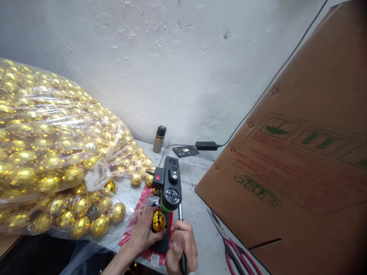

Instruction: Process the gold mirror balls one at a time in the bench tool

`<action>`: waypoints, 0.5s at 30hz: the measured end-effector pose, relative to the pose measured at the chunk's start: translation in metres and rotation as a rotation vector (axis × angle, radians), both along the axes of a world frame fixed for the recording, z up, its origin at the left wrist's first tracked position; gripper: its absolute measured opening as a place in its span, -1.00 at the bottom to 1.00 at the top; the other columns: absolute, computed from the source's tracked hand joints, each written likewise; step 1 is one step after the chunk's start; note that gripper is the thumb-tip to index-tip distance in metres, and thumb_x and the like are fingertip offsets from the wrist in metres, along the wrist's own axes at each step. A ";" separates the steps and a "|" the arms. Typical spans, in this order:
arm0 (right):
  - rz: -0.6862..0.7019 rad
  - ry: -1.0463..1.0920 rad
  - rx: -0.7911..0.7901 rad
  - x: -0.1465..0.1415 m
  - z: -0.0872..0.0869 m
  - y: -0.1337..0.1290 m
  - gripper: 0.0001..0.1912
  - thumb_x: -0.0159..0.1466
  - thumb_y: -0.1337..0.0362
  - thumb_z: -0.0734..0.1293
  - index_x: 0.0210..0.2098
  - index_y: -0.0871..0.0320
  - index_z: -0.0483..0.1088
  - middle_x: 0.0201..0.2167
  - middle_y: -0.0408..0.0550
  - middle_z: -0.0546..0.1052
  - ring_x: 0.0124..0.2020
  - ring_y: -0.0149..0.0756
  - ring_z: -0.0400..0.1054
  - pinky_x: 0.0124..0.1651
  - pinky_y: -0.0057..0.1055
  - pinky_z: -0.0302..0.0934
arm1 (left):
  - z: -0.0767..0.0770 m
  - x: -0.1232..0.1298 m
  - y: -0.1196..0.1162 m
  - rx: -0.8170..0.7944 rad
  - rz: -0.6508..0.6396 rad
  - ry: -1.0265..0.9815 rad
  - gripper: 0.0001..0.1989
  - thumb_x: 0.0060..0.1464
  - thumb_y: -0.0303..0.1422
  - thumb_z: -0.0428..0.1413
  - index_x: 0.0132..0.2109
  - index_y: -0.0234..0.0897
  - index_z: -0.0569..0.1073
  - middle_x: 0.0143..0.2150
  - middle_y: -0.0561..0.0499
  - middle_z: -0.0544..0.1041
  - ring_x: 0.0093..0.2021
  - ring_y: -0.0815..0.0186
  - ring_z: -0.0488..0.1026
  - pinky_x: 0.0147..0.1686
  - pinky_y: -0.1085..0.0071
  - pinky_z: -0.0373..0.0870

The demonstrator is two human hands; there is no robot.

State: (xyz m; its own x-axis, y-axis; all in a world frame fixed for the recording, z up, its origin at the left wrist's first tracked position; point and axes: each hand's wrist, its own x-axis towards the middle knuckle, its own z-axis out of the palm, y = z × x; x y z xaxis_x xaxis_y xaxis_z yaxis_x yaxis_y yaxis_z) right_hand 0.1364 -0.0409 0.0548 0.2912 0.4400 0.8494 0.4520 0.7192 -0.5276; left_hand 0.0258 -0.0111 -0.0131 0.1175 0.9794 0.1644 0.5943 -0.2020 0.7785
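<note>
A gold faceted ball [158,221] sits under the head of a small black bench machine [171,183] that looks like a mini drill press. My left hand [146,227] is closed around the ball from the left, thumb along its near side. With its fingers wrapped round the black grip, my right hand [182,244] holds the machine's metal lever [180,212]. The ball covers part of the machine's black base [164,242], which stands on a red plastic sheet [143,200]. Whether the tool tip touches the ball cannot be seen clearly.
A big clear bag of gold balls [51,145] fills the left, with loose balls [136,179] beside it. Behind stand a dark-capped bottle [159,139], a phone-like black slab [185,151] and a power adapter [206,146]. Scissors [237,252] lie by a large cardboard box [286,152] at right.
</note>
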 end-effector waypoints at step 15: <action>-0.102 0.046 0.023 -0.009 0.005 0.000 -0.64 0.45 0.38 0.15 -0.50 0.10 0.21 -0.53 -0.22 0.35 -0.53 -0.42 0.23 -0.25 -0.37 0.21 | -0.009 0.000 0.002 0.024 -0.005 0.003 -0.52 -0.05 -0.25 0.29 0.05 -0.24 0.49 -0.06 -0.15 0.54 -0.02 -0.06 0.43 0.03 -0.03 0.32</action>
State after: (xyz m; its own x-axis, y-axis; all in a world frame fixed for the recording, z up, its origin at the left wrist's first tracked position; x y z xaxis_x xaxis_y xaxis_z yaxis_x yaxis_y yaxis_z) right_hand 0.1273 -0.0412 0.0598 0.3722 0.3867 0.8438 0.4993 0.6829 -0.5332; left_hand 0.0261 -0.0096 -0.0225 0.1232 0.9745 0.1877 0.5955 -0.2240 0.7715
